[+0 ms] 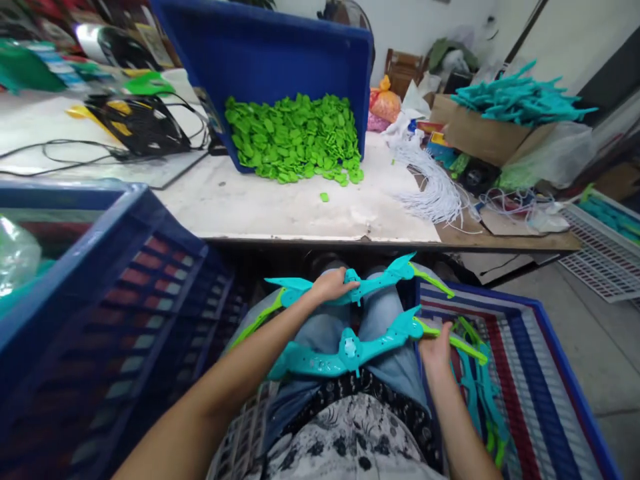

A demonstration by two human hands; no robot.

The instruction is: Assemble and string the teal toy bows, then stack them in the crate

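Two turquoise plastic toy bows with lime-green end limbs lie across my lap, roughly parallel. My left hand (332,285) is closed around the farther toy bow (377,285), just left of its middle. The nearer toy bow (320,361) rests across my thighs, and my right hand (438,343) is closed on its right green limb. My left forearm hides part of the nearer bow's left end. More turquoise and green toy bows (475,383) lie in the striped crate (565,373) at my right, below the right hand.
A blue bin (280,53) lies tipped on the table (280,213), with green plastic pieces (300,137) spilling out. White cords (433,180) hang at its right edge, near a cardboard box (480,133) of turquoise parts (520,97). A tall blue crate (150,267) stands at my left.
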